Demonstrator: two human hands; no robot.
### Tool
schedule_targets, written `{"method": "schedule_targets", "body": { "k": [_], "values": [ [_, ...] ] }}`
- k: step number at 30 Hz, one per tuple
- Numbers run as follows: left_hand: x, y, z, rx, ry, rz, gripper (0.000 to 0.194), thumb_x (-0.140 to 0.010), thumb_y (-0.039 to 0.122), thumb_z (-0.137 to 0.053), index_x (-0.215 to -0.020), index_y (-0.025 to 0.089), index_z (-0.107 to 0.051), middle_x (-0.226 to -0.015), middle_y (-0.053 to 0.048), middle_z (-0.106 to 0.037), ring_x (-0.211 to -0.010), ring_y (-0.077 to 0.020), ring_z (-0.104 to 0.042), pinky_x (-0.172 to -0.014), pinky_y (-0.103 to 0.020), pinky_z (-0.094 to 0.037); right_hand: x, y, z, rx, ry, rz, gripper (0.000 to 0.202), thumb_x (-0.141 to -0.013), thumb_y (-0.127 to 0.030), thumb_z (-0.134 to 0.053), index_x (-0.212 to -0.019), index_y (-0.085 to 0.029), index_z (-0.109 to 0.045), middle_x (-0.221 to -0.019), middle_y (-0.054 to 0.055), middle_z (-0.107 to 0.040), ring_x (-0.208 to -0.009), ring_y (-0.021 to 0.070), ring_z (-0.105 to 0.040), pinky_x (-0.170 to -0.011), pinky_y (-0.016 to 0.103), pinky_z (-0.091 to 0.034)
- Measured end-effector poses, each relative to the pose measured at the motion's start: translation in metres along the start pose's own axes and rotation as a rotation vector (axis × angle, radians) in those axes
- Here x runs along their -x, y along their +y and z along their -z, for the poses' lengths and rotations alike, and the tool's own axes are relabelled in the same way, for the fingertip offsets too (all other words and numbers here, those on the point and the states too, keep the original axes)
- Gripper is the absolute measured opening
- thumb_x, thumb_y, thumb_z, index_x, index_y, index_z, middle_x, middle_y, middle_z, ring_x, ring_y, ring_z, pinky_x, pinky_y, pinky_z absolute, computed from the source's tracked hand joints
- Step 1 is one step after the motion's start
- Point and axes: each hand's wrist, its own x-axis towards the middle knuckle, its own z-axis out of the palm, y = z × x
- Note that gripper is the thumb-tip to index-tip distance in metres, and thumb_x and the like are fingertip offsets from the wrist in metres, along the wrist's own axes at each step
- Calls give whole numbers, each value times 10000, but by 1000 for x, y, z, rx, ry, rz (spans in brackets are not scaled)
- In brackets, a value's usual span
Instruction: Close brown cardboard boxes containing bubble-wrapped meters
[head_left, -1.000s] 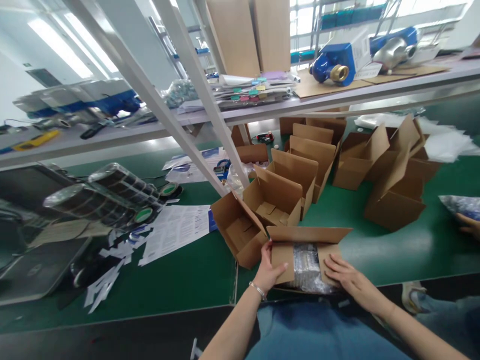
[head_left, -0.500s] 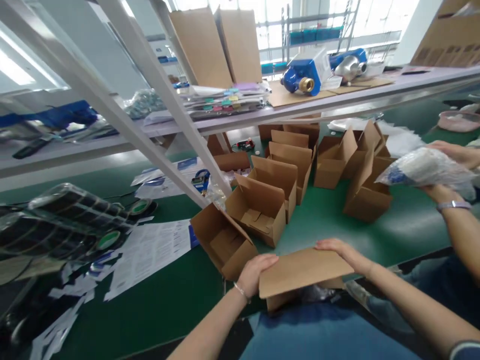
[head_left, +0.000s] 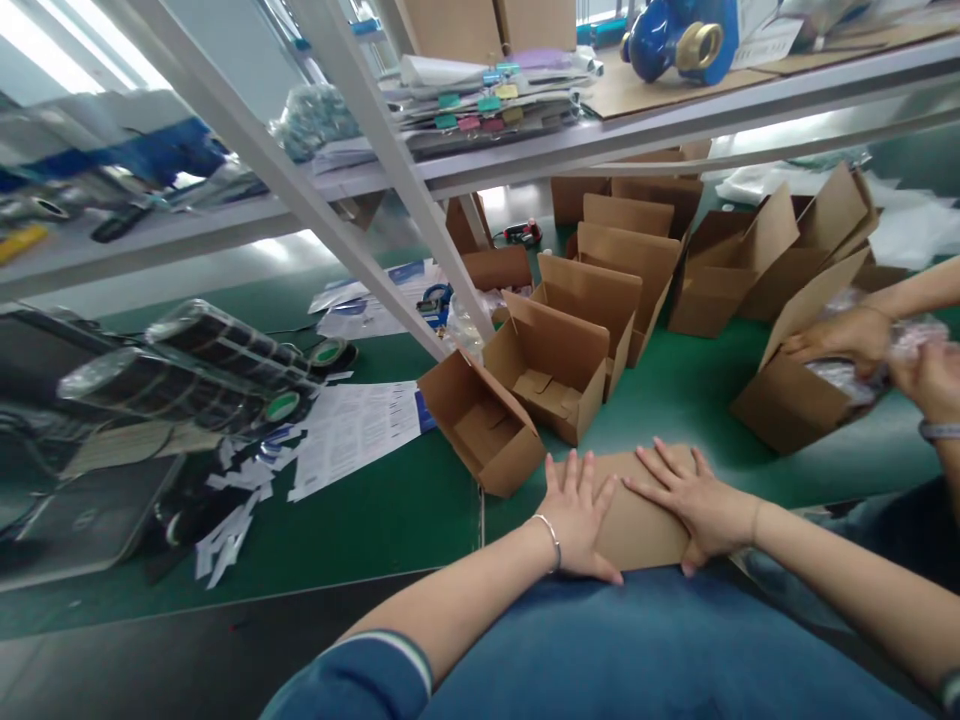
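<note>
Left hand (head_left: 576,520) and right hand (head_left: 691,502) both lie flat on the folded-down top of a cardboard box (head_left: 637,528); fingers spread on each, nothing pinched. The box is directly under the fingers, at the near edge of the green bench (head_left: 390,535), close against the blue shirt (head_left: 600,650). Bare cardboard shows between the two hands. Left fingers point away toward the far side; right fingers angle in across the top, right thumb down by the near edge. Can't tell if the near side sits fully on the bench or hangs past it, since hands and shirt cover it. For a good press, weight should be even through both palms so the top goes down level; thumbs best kept at the near edge to line the flap up, and no hard push in the middle, where the cardboard could bow. An open box (head_left: 480,425) is just beside the left fingertips, so sideways sliding could knock it. Past the fingers, more open boxes (head_left: 585,405) in a row. Left of the left fingers, well apart, a printed sheet (head_left: 360,435). Right of the right fingers, a co-worker's hand (head_left: 855,335) is at another box (head_left: 791,405).
</note>
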Motion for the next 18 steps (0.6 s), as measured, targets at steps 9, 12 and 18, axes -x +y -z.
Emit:
{"method": "schedule_targets", "body": {
  "k": [9,12,18],
  "values": [
    [7,0,3,19,101,4,1035,-574,651,-561,-1389,233,-78,-1423,-233,-73,-1264,-463,-102,-930,-680,-40,7,-4,7,70,68,18,950,-600,-332,-632,-1372,-377,-80,-1458,108,-37,-1276,425,-127,-830,580,-348],
    [7,1,-2,13,89,7,1067,-571,741,-512,-1393,227,-67,-1428,-238,-6,-1270,-473,-35,-923,-688,-8,11,-9,3,99,115,19,884,-653,-394,-619,-1366,-395,-96,-1458,115,-18,-1294,415,-74,-828,575,-348],
    [15,8,-1,9,140,44,1030,-604,842,-327,-1398,223,-113,-1437,-209,59,-1284,-438,92,-941,-664,82,15,-24,-17,201,239,4,729,-736,-438,-555,-1346,-429,-157,-1459,104,-44,-1302,411,-42,-860,637,-263]
  ]
}}
